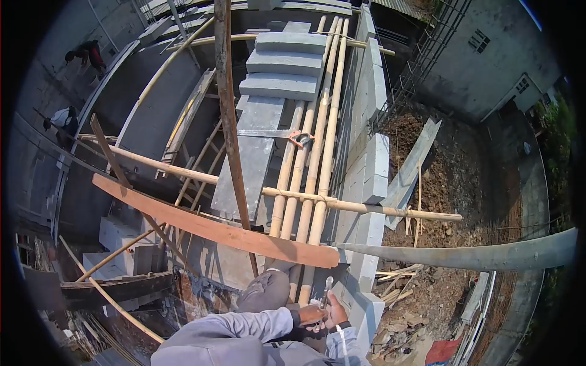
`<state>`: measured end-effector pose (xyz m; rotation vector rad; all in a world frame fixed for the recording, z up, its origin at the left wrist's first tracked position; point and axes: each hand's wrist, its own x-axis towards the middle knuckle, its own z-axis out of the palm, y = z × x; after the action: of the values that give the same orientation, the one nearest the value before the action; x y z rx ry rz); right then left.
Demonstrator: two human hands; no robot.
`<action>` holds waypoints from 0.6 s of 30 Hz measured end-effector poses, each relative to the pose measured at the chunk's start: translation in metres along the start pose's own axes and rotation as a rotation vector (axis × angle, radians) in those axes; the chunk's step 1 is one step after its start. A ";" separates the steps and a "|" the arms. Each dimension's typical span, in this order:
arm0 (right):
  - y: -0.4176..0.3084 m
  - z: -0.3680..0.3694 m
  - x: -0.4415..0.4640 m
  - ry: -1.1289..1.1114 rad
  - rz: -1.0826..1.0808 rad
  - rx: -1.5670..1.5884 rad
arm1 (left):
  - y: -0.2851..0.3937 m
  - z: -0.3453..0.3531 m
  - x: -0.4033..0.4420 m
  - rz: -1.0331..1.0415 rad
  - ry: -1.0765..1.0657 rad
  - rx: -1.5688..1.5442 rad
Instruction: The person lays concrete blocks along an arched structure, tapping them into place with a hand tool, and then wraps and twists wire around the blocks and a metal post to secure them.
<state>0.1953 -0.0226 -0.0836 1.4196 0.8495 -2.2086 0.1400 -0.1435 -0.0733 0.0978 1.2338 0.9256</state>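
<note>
My left hand (pixel 312 315) and my right hand (pixel 336 312) are close together low in the view, in front of my body. My right hand's fingers are closed on a slim, shiny, pale object (pixel 329 283) that sticks up above them; its kind is too small to make out. The left hand's fingers are curled in against the same spot, beside a small glinting part, and what they grip is partly hidden. Beneath and ahead of my hands run several bamboo poles (pixel 318 183). A handsaw with an orange handle (pixel 301 139) lies across the poles and a grey board (pixel 249 165).
Pale blocks (pixel 284 64) are stacked ahead. A reddish plank (pixel 213 222) and an upright timber (pixel 227 104) cross before me. The block wall (pixel 373 171) edges a drop to rubble (pixel 421 293). Two people (pixel 88 56) are below left. A grey beam (pixel 476 253) juts right.
</note>
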 end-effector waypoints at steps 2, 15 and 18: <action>0.024 -0.022 -0.006 0.106 0.003 0.079 | -0.021 0.023 0.006 0.187 -0.105 0.304; 0.242 -0.116 -0.074 0.538 -0.400 0.648 | 0.019 0.055 0.100 0.507 -0.084 1.416; 0.357 -0.106 -0.032 0.694 -0.389 0.647 | -0.004 0.055 0.176 0.608 -0.076 1.519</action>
<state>0.4965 -0.2181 -0.1880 2.6225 0.6609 -2.4079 0.1936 -0.0102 -0.1885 1.7504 1.6140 0.2590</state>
